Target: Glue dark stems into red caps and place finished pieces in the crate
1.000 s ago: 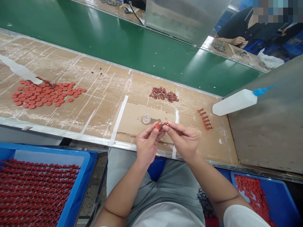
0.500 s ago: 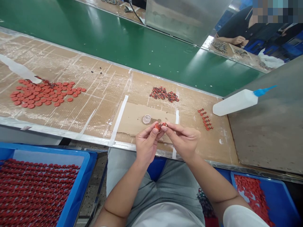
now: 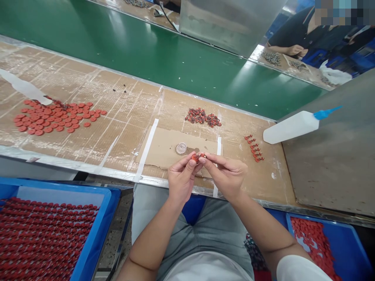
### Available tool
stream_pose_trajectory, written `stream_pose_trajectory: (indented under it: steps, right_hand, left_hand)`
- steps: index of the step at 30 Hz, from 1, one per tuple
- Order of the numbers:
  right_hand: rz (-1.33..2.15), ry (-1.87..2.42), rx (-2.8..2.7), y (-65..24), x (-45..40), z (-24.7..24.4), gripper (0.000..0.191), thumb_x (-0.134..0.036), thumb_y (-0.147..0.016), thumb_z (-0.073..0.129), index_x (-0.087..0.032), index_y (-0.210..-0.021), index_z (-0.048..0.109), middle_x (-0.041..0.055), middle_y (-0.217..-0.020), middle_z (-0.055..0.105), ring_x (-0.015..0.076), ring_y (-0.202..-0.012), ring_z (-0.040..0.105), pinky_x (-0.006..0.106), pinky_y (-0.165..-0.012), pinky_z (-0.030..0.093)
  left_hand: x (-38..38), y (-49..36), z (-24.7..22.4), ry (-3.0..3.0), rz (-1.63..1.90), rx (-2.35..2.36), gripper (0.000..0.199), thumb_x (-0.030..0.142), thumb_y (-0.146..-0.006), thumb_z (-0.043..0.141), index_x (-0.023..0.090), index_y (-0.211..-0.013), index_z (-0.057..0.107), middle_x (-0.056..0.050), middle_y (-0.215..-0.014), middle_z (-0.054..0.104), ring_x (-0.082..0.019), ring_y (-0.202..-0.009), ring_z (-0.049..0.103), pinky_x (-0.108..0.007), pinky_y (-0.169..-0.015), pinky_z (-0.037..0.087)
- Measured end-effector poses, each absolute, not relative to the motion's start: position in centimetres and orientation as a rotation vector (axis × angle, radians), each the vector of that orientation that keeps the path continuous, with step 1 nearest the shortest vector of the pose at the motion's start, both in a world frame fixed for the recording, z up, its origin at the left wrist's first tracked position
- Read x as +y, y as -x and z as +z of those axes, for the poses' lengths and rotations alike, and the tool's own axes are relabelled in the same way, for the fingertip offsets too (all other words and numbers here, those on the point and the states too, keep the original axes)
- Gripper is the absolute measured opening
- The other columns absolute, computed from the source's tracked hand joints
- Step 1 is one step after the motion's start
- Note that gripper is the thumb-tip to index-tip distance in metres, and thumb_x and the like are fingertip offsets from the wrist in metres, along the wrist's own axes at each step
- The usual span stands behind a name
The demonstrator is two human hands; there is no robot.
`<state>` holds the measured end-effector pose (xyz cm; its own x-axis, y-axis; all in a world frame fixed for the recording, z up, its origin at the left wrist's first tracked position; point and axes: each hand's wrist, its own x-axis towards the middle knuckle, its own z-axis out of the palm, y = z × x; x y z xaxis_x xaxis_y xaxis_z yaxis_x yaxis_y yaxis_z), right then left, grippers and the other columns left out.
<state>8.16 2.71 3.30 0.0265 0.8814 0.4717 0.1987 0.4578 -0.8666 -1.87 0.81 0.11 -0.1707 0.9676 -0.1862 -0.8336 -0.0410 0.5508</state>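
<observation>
My left hand [image 3: 182,176] and my right hand [image 3: 225,174] meet above a cardboard sheet [image 3: 161,150], both pinching a small red part with a metal end [image 3: 198,157]. Fingertips hide most of it. Just beyond my hands, a small clear cup [image 3: 181,148] stands on the cardboard. Farther off lie a heap of dark red parts with wires [image 3: 202,117] and a short row of red pieces [image 3: 254,148]. To the left is a spread of flat red discs [image 3: 55,117]. A white squeeze bottle with a blue nozzle [image 3: 291,127] lies at the right.
A blue tray packed with red pieces [image 3: 58,188] sits at lower left, and another [image 3: 322,225] at lower right. Beyond the bench's far edge runs a green belt [image 3: 146,50]. A metal panel [image 3: 228,23] stands there, and a mirror shows a person's arm [image 3: 285,49].
My hands stay together over the cardboard, and my fingers have shifted only slightly on the small red part.
</observation>
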Motion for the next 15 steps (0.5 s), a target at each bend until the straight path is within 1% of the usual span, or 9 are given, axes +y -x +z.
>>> stream_pose_trajectory:
  steps: [3,10,15]
  right_hand:
    - [0.706,1.005,-1.485,-8.26,2.66,3.37,0.032,-0.01,-0.07,0.076,-0.032,-0.093,0.074,-0.0047,-0.093,0.074,0.0152,-0.081,0.072,0.026,-0.077,0.062]
    - [0.69,1.072,-1.497,-8.41,2.63,3.34,0.023,-0.018,-0.07,0.077,-0.028,-0.09,0.075,-0.0014,-0.091,0.075,0.018,-0.078,0.073,0.03,-0.075,0.062]
    - [0.715,1.058,-1.515,-8.54,2.73,3.11,0.023,-0.018,-0.071,0.076,-0.028,-0.092,0.075,-0.0011,-0.091,0.075,0.0169,-0.078,0.072,0.028,-0.076,0.061]
  left_hand:
    - [0.77,1.85,0.04,-0.283,1.628,0.644,0.019,0.026,-0.072,0.076,0.021,-0.09,0.075,-0.006,-0.095,0.075,-0.017,-0.093,0.07,-0.026,-0.084,0.056]
    - [0.66,1.99,-0.02,-0.323,1.647,0.7,0.021,0.027,-0.07,0.078,0.022,-0.09,0.076,-0.006,-0.095,0.075,-0.02,-0.092,0.07,-0.032,-0.085,0.057]
    - [0.55,1.96,-0.14,-0.384,1.69,0.737,0.019,0.026,-0.071,0.077,0.023,-0.09,0.076,-0.005,-0.098,0.074,-0.017,-0.092,0.069,-0.026,-0.082,0.057]
